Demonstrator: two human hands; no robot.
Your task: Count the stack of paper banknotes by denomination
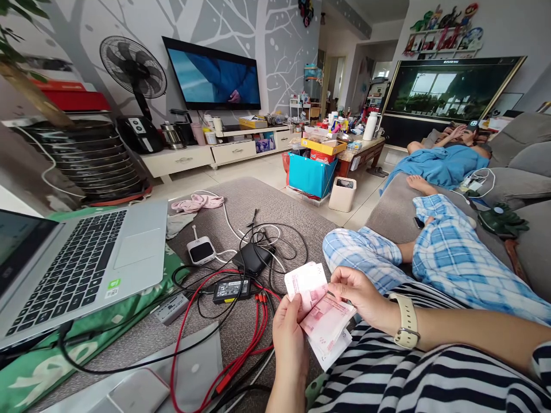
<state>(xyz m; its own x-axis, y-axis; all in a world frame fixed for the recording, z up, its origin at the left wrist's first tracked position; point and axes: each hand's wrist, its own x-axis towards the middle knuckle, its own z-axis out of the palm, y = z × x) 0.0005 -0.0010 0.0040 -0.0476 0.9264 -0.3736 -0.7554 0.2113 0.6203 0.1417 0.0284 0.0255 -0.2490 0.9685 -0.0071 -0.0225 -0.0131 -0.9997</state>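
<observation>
A stack of pinkish-red banknotes (329, 322) is held in front of my lap, fanned and folded slightly apart. My left hand (289, 327) grips the notes from the left, thumb on top. At the upper right of the stack, my right hand (355, 291) pinches a note between thumb and fingers. White paper edges show beneath the notes. A cream watch (404, 321) is on my right wrist. Red cables (260, 321) and a black power adapter (231, 289) lie just left of my left hand.
An open laptop (138, 246) rests on a green cloth at the left. Beside it are a small white device (201, 250), a black box (253, 258) and tangled cables on the grey sofa (301, 212). Another person lies under a blue cover (434, 163) at the far right.
</observation>
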